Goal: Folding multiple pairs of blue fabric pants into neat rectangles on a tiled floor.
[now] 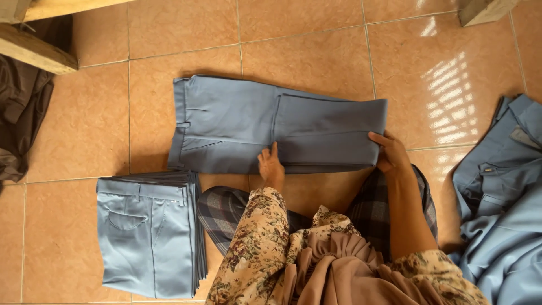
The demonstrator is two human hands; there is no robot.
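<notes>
A pair of blue-grey trousers [237, 127] lies flat on the tiled floor, its legs folded back over itself so the fold edge is at the right. My left hand [271, 168] presses flat on the near edge of the trousers at the middle. My right hand [388, 151] grips the folded right end at its near corner. Both arms wear floral sleeves.
A neat stack of several folded blue-grey trousers [148, 231] sits at the lower left beside my knee. A loose heap of unfolded blue-grey garments [502, 197] lies at the right. Dark cloth [20, 107] and wooden beams [34, 51] are at the upper left.
</notes>
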